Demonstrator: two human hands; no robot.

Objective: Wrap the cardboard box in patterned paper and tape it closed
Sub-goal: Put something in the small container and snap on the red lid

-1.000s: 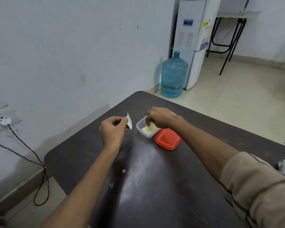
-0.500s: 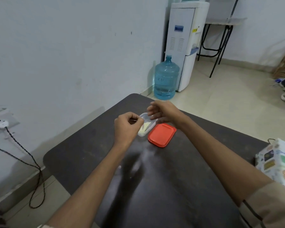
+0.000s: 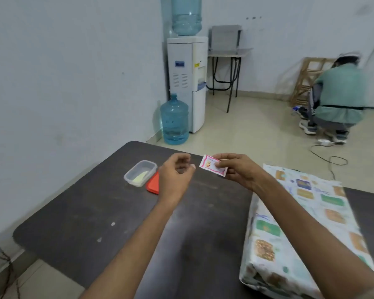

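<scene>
The box wrapped in patterned paper (image 3: 298,225) lies on the right side of the dark table (image 3: 95,212), under my right forearm. My right hand (image 3: 240,169) pinches a small white sticker with a pink border (image 3: 212,166) above the table's far edge. My left hand (image 3: 175,175) hovers just left of the sticker with its fingers curled and nothing in it. A clear plastic container (image 3: 140,172) with pale strips inside sits at the far left, its red lid (image 3: 153,184) beside it, partly behind my left hand.
A water dispenser (image 3: 187,83) and a blue water jug (image 3: 174,120) stand by the wall beyond the table. A person (image 3: 337,100) crouches on the floor at the far right near a wooden frame. A cable (image 3: 330,156) trails across the floor.
My view has swung right, bringing the wrapped box into sight. Both hands have left the container; the small sticker is now pinched in my right hand, and my left hand holds nothing.
</scene>
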